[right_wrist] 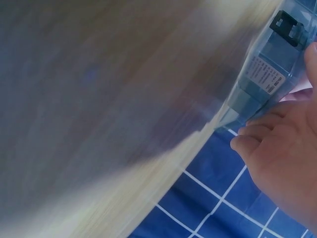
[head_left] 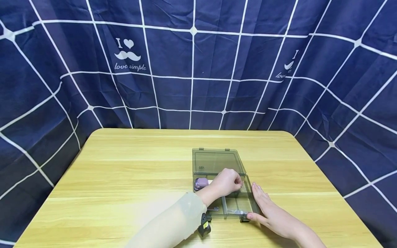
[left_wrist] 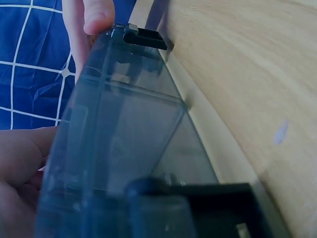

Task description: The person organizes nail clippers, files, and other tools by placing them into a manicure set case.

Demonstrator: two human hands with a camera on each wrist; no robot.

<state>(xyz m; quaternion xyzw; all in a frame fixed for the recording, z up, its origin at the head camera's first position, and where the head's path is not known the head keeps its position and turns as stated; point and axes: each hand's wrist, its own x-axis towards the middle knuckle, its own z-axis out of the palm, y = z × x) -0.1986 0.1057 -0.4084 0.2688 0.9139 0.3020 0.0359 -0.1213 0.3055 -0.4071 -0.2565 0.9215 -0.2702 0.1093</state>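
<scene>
A translucent grey divided box (head_left: 252, 201) lies on the table with its lid (head_left: 217, 162) folded back. My left hand (head_left: 225, 181) reaches over it with bent fingers in the back right compartment; whether they pinch anything is hidden. Beside that wrist, a glossy purple object (head_left: 202, 182) sits in the back left compartment. My right hand (head_left: 273, 210) rests along the box's right side, fingers fairly straight, thumb at the front corner near a black latch (head_left: 244, 218). In the right wrist view, the right palm (right_wrist: 287, 158) faces the box wall, which bears a white printed label (right_wrist: 265, 75).
The wood-grain table (head_left: 124, 165) stretches away to the left of the box. A blue curtain (head_left: 167, 93) with white grid lines surrounds its back and sides. Small clear-looking items (head_left: 237, 212) lie in the front right compartment. A black wrist device (head_left: 204, 225) hangs below the left sleeve.
</scene>
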